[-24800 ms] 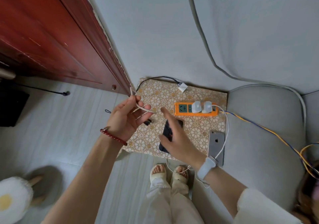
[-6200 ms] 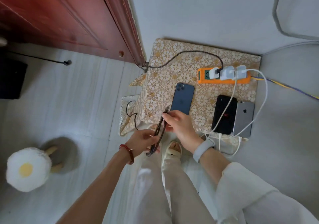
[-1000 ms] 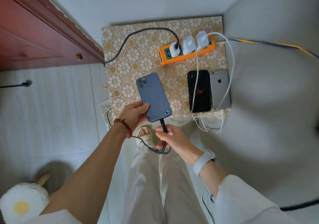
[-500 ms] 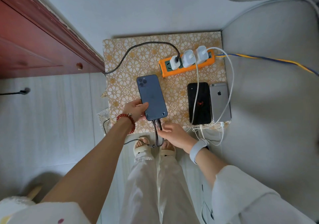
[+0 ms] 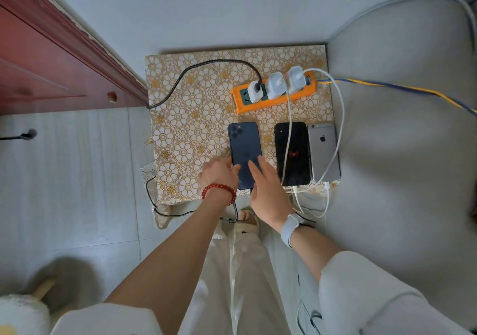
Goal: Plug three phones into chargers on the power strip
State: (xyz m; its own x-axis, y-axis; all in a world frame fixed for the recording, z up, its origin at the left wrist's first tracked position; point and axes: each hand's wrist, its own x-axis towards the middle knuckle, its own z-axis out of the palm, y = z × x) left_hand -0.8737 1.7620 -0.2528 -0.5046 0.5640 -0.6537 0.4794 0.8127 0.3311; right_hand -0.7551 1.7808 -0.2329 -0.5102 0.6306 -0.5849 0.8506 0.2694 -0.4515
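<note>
Three phones lie face down in a row on the floral-cloth table [image 5: 185, 128]: a blue phone [image 5: 244, 141], a black phone [image 5: 298, 141] and a silver phone [image 5: 322, 151]. Behind them sits the orange power strip [image 5: 258, 106] with three white chargers [image 5: 276, 85] plugged in. A black braided cable [image 5: 206, 63] loops from the left charger off the table's left edge and back to the blue phone's bottom end. White cables [image 5: 340, 118] reach the other two phones. My left hand [image 5: 219, 173] grips the blue phone's lower left edge. My right hand [image 5: 267, 190] rests on its lower part, fingers spread.
A red wooden door [image 5: 51, 58] stands at the left, with tile floor [image 5: 77, 180] below it. A grey cushion [image 5: 402, 167] borders the table on the right, crossed by a yellow-blue wire [image 5: 413, 89]. A fluffy egg-shaped stool [image 5: 20, 314] sits at bottom left.
The blue phone has gone from lifted and tilted to lying flat beside the black phone. My right hand left the cable plug and moved up onto the phone's back.
</note>
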